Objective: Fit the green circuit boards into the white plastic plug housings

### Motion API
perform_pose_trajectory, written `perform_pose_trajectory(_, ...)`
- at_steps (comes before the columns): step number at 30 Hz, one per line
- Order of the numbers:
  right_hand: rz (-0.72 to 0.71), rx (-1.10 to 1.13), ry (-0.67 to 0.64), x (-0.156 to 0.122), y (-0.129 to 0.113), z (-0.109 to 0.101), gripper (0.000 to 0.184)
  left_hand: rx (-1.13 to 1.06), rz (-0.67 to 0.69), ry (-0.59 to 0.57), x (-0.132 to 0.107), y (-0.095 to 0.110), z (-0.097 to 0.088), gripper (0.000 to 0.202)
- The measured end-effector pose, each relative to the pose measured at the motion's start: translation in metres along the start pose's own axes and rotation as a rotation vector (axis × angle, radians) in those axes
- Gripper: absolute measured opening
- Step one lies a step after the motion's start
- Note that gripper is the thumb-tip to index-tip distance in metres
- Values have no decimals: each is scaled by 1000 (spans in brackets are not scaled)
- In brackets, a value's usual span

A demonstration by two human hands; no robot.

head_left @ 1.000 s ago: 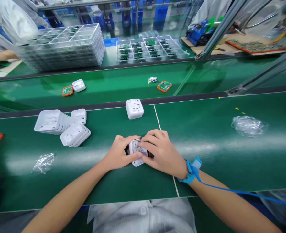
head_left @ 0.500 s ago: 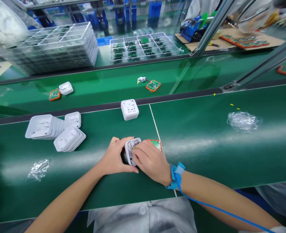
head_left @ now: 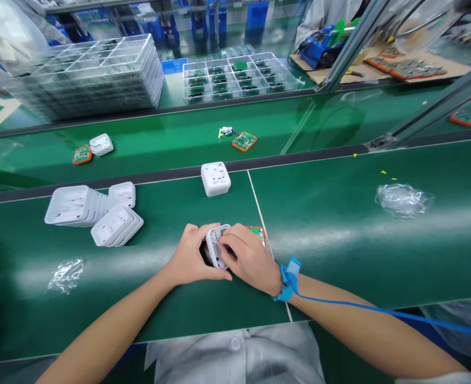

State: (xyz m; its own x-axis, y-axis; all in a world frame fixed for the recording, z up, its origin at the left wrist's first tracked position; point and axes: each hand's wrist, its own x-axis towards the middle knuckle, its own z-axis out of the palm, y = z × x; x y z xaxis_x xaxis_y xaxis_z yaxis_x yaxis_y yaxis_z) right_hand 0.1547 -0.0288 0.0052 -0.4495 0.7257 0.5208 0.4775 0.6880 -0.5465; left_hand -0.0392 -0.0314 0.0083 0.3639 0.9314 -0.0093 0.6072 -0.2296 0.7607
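Observation:
My left hand grips a white plastic housing between thumb and fingers, its hollow inside tilted toward my right hand. The right fingertips are pinched together inside the housing; whatever they hold there is hidden. A blue wrist strap with a cord circles my right wrist. Partly covered by the right hand, a green circuit board with an orange edge lies on the table. Beyond my hands stands a closed-looking white box.
Stacked white housings stand at left, near a crumpled clear bag. Another clear plastic bundle lies right. Past a dark rail runs a green belt carrying a board. Clear trays stand behind, with co-workers at the far side.
My right fingers have shifted slightly within the housing, and the hand has turned a little. Boards and parts on the far belt have moved left.

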Motion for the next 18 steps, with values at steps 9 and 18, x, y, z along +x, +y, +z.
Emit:
perform_pose_trajectory(9,-68,-26,-58,2,3,-1,23,-23,-2,14,2,0,1,105)
perform_pose_trajectory(18,-243,-103,-187,6,6,-3,29,-13,16,10,2,1,0,104)
